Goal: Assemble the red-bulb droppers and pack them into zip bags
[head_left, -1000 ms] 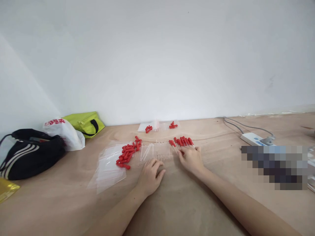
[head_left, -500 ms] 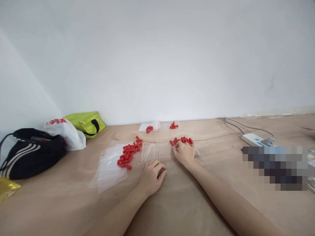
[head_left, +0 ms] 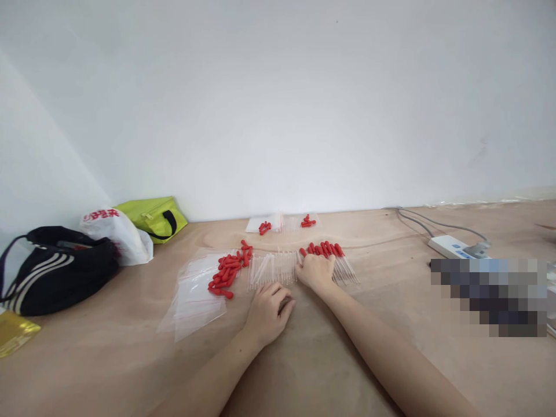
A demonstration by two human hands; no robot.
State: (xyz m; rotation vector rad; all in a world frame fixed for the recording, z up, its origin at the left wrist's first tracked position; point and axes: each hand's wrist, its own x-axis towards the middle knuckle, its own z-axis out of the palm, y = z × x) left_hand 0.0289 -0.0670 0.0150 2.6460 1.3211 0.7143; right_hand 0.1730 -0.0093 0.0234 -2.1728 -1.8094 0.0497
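My right hand (head_left: 315, 271) lies over the row, fingers curled down between the bare clear tubes (head_left: 282, 267) and the droppers with red bulbs (head_left: 332, 250). Its fingertips are hidden, so what they hold or press on cannot be made out. Just in front of the bare tubes, my left hand (head_left: 267, 313) rests on the table, loosely bent, with a gap between thumb and forefinger and nothing seen in it. A heap of loose red rubber bulbs (head_left: 226, 271) lies to its left, partly on flat clear zip bags (head_left: 197, 310).
By the wall lie bags with red bulbs (head_left: 264, 227) and more red bulbs (head_left: 308, 220). At left stand a black bag (head_left: 61, 284), a white plastic bag (head_left: 121, 237) and a lime-green bag (head_left: 152, 214). A power strip (head_left: 447, 245) with a cable and a blurred-out item (head_left: 489, 298) are at right.
My right hand has shifted a little to the left, uncovering more of the red-bulbed droppers and their tubes. My left hand stays in place.
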